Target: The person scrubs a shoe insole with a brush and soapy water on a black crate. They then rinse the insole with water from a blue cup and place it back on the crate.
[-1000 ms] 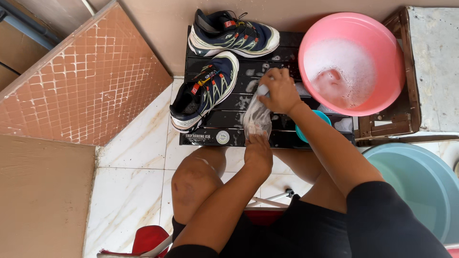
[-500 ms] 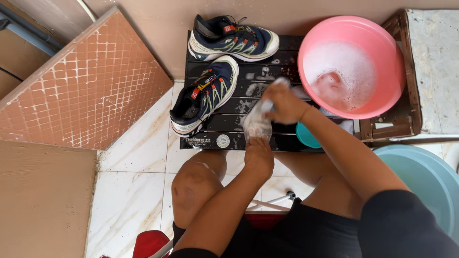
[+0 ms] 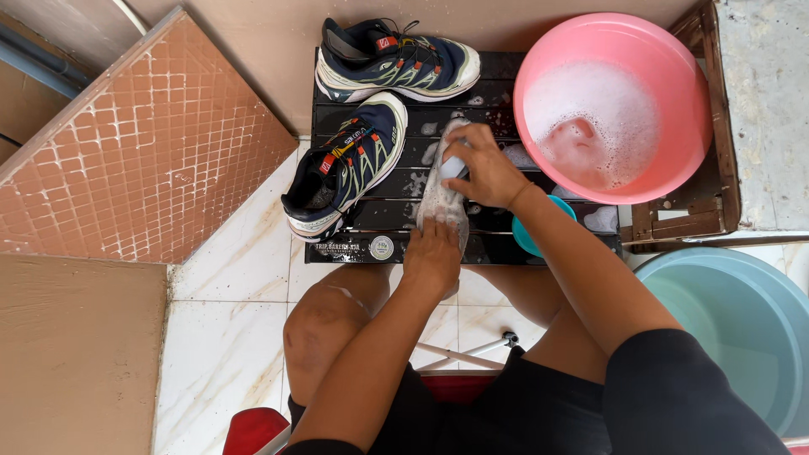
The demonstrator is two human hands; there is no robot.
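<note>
We are looking down at a soapy pale insole (image 3: 440,200) lying flat near the front edge of a black slatted tabletop (image 3: 506,67), about midway along it. Our left hand (image 3: 432,257) presses its near end down, fingers laid together on top. Our right hand (image 3: 482,171) rests on its far end, fingers curled around a small pale brush (image 3: 452,165). We judge the insole light, soft and bendable, and slippery with suds, so it is best held flat under the palm or pinched at its edges.

Just left of it lies a dark blue sneaker (image 3: 345,167), with its mate (image 3: 396,61) along the back edge. At the right end stands a pink basin (image 3: 539,59) of foamy water, and a small teal cup (image 3: 524,239) peeks from under our right forearm. Suds dot the wet slats. Below, a white tiled floor (image 3: 227,320), a blue basin (image 3: 733,329) at the right, and a brown tiled slab (image 3: 143,160) leaning at the left.
</note>
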